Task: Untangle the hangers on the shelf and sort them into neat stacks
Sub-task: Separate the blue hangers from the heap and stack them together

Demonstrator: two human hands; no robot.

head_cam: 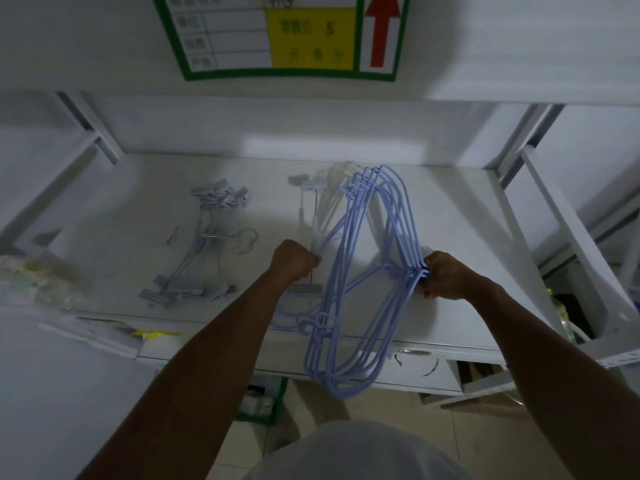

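Note:
A bundle of several blue hangers (349, 271) stands on edge over the white shelf (457, 216), its lower end past the shelf's front edge. My right hand (445, 275) grips the bundle at its right side, where the wires meet. My left hand (294, 259) is a closed fist on the bundle's left edge, together with some white hangers (325, 199) that lie behind the blue ones. A pile of grey clip hangers (204, 244) rests on the left part of the shelf, apart from both hands.
A green-framed sign (277, 36) with a red arrow hangs on the wall above. White shelf posts (90, 129) rise at both sides. Plastic-wrapped items (31, 282) lie at the far left. A green crate (263, 400) and boxes sit below the shelf.

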